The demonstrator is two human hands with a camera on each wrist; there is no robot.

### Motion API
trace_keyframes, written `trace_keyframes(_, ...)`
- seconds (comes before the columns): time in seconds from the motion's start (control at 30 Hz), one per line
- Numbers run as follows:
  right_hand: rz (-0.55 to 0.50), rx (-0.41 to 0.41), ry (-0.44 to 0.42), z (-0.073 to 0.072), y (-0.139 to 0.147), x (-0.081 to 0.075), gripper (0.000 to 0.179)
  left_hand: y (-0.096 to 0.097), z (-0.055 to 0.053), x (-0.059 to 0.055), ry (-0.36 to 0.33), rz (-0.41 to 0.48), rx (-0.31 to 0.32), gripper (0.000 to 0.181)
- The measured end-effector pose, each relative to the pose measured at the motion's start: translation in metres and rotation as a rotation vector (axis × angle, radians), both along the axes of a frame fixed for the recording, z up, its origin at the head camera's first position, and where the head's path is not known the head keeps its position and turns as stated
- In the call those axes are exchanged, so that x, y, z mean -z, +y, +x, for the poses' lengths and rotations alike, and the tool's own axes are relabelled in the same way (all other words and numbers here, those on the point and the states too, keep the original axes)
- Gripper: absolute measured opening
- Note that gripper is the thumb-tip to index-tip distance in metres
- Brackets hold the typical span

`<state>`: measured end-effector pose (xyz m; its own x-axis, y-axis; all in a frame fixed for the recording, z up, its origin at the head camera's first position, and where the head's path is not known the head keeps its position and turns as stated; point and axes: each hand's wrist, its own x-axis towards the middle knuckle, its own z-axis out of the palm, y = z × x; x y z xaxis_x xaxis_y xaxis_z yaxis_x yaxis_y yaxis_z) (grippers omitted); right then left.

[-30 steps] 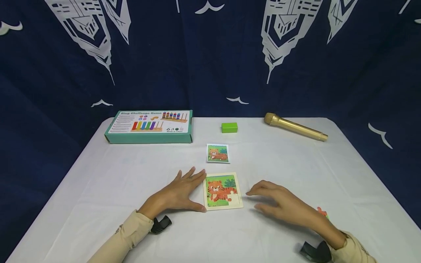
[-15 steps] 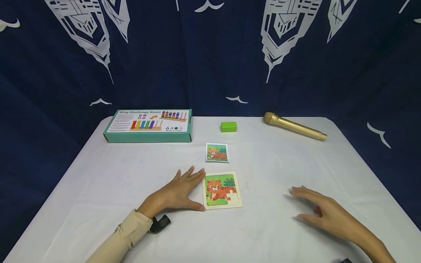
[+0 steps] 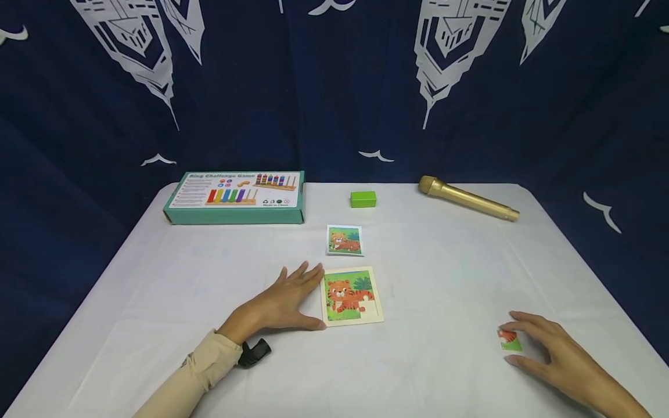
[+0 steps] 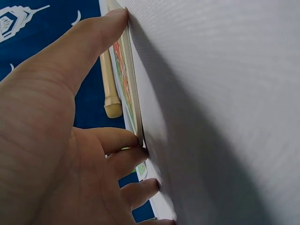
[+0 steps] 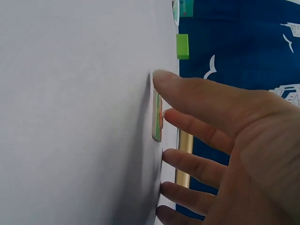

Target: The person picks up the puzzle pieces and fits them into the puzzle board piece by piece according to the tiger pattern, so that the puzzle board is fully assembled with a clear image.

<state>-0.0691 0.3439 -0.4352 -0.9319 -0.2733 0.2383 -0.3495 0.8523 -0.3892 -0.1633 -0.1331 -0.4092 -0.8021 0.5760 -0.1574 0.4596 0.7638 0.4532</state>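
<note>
A square wooden jigsaw board (image 3: 372, 314) with a tiger picture lies mid-table, a bare gap at its lower right. Along its left edge rests my left hand (image 3: 277, 306), fingers spread, with the thumb at the near corner and the index finger at the far one. Far to the right, a loose jigsaw piece (image 3: 509, 341), orange and green, lies flat on the cloth. Around it stands my right hand (image 3: 564, 360), thumb on the near side and fingers on the far side. In the right wrist view, the piece (image 5: 157, 122) appears between thumb and fingers, not gripped.
Just beyond the board lies a small tiger picture card (image 3: 345, 241). Farther back are a green block (image 3: 363, 200), a teal-edged ring game box (image 3: 235, 216) and a gold microphone (image 3: 467, 199). A dark blue curtain (image 3: 292, 87) hangs behind the white table.
My right hand has moved right, from beside the board to the loose piece, which now shows between its thumb and fingers. My left hand has stayed at the board.
</note>
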Motion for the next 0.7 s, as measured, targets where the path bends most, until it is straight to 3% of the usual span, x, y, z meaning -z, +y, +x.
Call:
trace_keyframes(0.4,0.052,0.031,0.032,-0.0044,0.0051,-0.0004,0.048,0.0004,-0.0003,-0.0006,-0.001,-0.006,-0.004,0.104)
trace_keyframes(0.63,0.014,0.071,-0.064,-0.007,0.0046,-0.0034,0.035,-0.0002,-0.0006,0.0006,0.002,-0.013,-0.003,0.105)
trace_keyframes(0.7,0.02,0.076,-0.054,-0.0075,0.0046,-0.0036,0.035,-0.0005,-0.0005,0.0011,0.0,-0.012,-0.004,0.105)
